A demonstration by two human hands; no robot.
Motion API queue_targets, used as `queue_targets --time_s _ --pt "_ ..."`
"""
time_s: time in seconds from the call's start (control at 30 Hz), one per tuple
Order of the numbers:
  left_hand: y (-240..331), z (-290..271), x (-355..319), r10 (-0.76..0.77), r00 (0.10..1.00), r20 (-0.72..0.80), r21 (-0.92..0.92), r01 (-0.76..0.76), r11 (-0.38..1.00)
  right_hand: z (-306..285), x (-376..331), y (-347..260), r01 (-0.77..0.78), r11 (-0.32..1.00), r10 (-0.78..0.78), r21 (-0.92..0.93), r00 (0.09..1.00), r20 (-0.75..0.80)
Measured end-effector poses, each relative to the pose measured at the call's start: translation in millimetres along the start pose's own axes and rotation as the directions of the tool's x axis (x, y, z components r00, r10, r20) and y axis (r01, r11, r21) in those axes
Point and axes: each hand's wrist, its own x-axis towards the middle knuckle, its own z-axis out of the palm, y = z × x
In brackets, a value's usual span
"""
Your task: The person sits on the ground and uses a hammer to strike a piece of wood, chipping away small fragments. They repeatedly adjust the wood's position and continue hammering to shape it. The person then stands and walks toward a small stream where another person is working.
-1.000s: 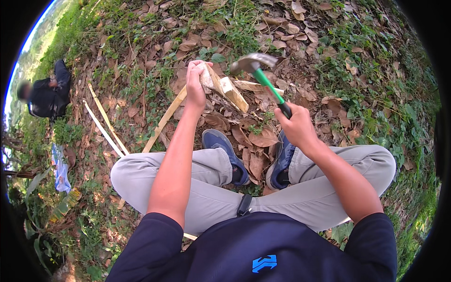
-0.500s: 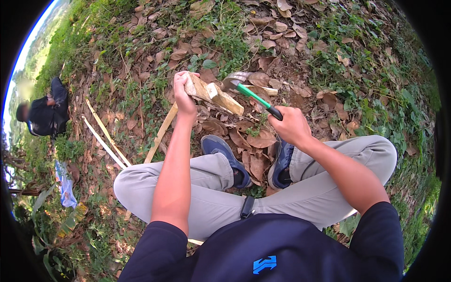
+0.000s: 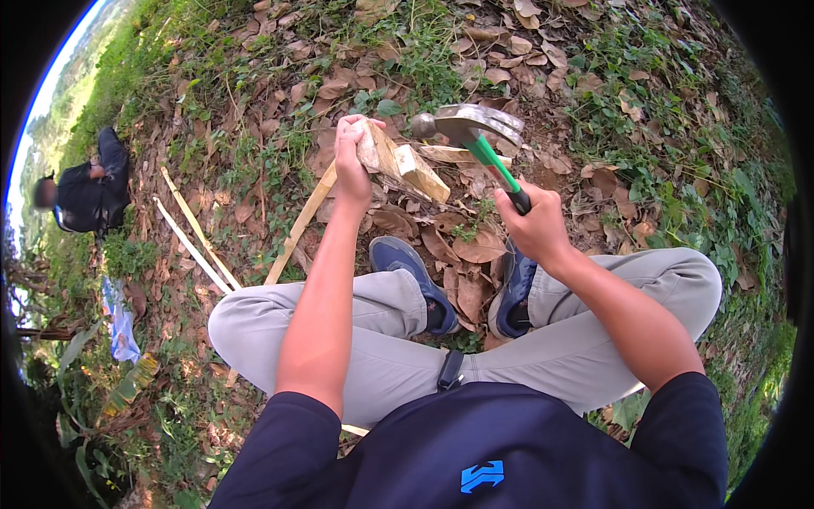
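Note:
My left hand [image 3: 353, 165] is closed around a short, rough wooden block [image 3: 377, 151], held tilted above the leaves in front of my feet. A second pale wood piece [image 3: 422, 173] sits against the block's right side; whether the two are joined I cannot tell. My right hand [image 3: 538, 222] grips a claw hammer [image 3: 483, 146] by the black end of its green handle. The steel head is up beyond the wood pieces, apart from them, its round striking face toward the left and its claw toward the right.
A wooden strip [image 3: 301, 225] slants beside my left forearm, and another strip [image 3: 458, 154] lies behind the blocks. Two long sticks [image 3: 193, 229] rest at the left. Farther left are a seated person [image 3: 91, 191] and a blue-white plastic sheet [image 3: 121, 322]. Dry leaves and weeds cover the ground.
The hammer head has lifted away from the wood and swung up and to the right, its handle now steeper. My left hand still holds the block, shifted slightly right in view.

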Motion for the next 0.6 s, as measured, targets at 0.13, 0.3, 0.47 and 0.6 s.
queue_targets --time_s 0.13,0.3,0.47,0.6 --pt "3.1 6.7 -1.2 -0.079 0.997 -0.008 -0.110 0.078 0.991 12.0 -3.3 22.9 0.019 0.990 -0.004 -0.142 0.995 0.101" --pt "5.5 5.3 -2.1 -0.078 0.997 -0.001 -0.094 0.078 0.992 2.4 1.9 12.7 0.112 0.994 -0.112 0.001 0.993 -0.021" --pt "10.6 16.1 -5.4 -0.073 0.996 0.050 -0.147 0.079 0.986 8.8 2.7 27.8 0.024 0.965 0.000 -0.262 0.996 0.091" --pt "8.7 6.3 -3.7 -0.085 0.996 0.012 -0.103 0.086 0.991 3.7 1.9 20.4 0.059 0.971 -0.054 -0.230 0.998 0.030"
